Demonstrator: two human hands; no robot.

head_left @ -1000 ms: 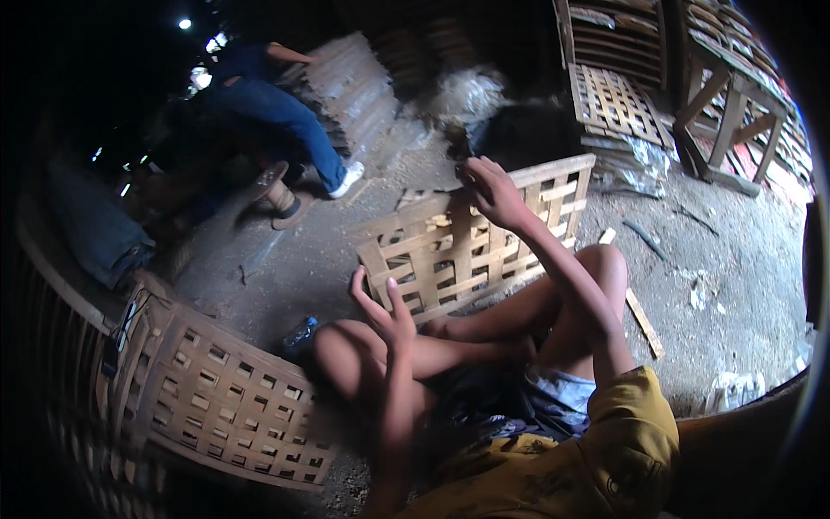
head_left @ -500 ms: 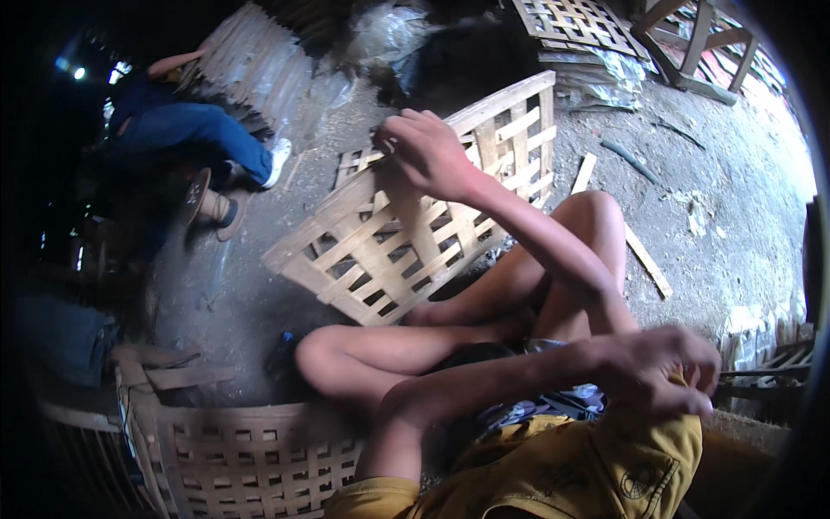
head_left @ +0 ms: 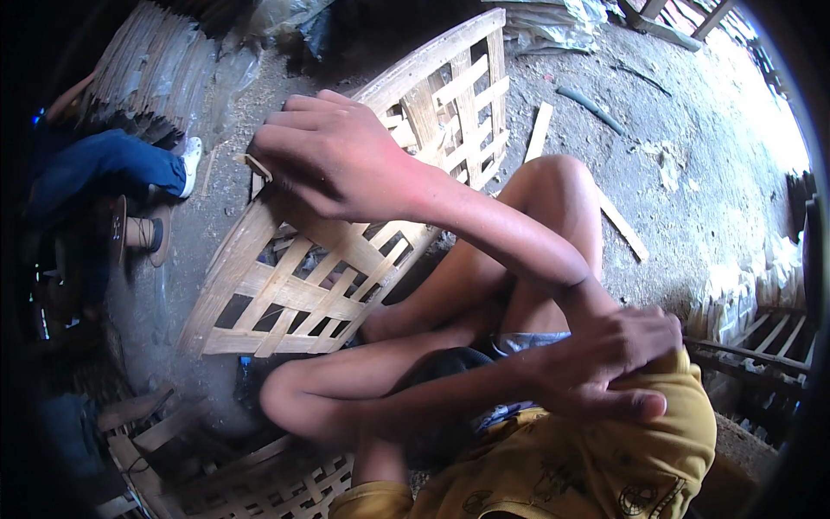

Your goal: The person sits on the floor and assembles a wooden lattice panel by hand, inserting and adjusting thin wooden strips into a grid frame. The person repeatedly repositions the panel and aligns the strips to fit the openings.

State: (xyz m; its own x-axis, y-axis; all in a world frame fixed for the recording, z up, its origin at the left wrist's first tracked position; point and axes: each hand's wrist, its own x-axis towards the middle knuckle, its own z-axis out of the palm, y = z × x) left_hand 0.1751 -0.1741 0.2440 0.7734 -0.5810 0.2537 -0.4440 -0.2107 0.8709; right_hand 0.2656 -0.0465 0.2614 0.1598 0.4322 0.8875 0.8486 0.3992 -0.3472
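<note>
I sit on the dirt floor with bare knees drawn up, in a yellow shirt (head_left: pixel 596 476). My right hand (head_left: pixel 333 156) reaches forward and left, fingers curled over the top rim of a woven wooden-slat crate (head_left: pixel 294 294) that lies tilted in front of my legs. A thin strip shows under its fingertips. My left hand (head_left: pixel 605 368) is crossed over to the right and rests flat on my own right upper arm at the sleeve, holding nothing.
A person in blue trousers and a white shoe (head_left: pixel 186 160) sits at the left. A stack of thin slats (head_left: pixel 147 78) lies at the top left. Another woven crate (head_left: pixel 259 489) is at the bottom left. Loose slats (head_left: pixel 622 227) lie on the ground; wooden frames (head_left: pixel 761 337) are at the right.
The view has dipped and closed in on the crate. My left hand, raised open near my knee before, has swung across to my right arm. The right hand stays on the crate's rim.
</note>
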